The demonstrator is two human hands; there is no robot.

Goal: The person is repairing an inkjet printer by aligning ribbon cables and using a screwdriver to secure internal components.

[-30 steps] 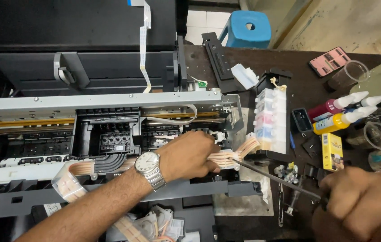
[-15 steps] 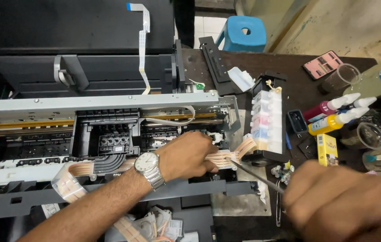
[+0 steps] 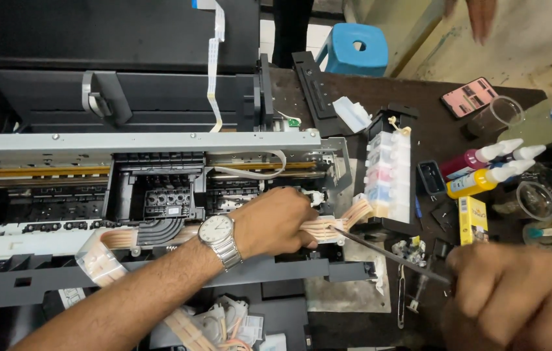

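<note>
An opened printer point(image 3: 159, 140) lies on the dark table with its carriage point(image 3: 159, 195) exposed. My left hand point(image 3: 276, 221), with a silver wristwatch point(image 3: 218, 235) on the wrist, grips the flat band of ink tubes point(image 3: 328, 227) that runs to the ink tank block point(image 3: 387, 172) at the printer's right. My right hand point(image 3: 516, 292) at the lower right is closed around a thin dark tool point(image 3: 380, 250), a screwdriver or pick. Its tip touches the tube band just right of my left hand.
Ink refill bottles point(image 3: 484, 169), a small yellow box point(image 3: 473, 220), clear cups point(image 3: 536, 198) and small parts crowd the table's right side. A white ribbon cable point(image 3: 214, 65) hangs over the printer. A blue stool point(image 3: 354, 49) stands behind; another person's hand point(image 3: 480, 16) shows at top right.
My right hand has shifted slightly right and down with the tool, whose tip stays at the tube band. The view has tilted a little. My left hand keeps its grip.
</note>
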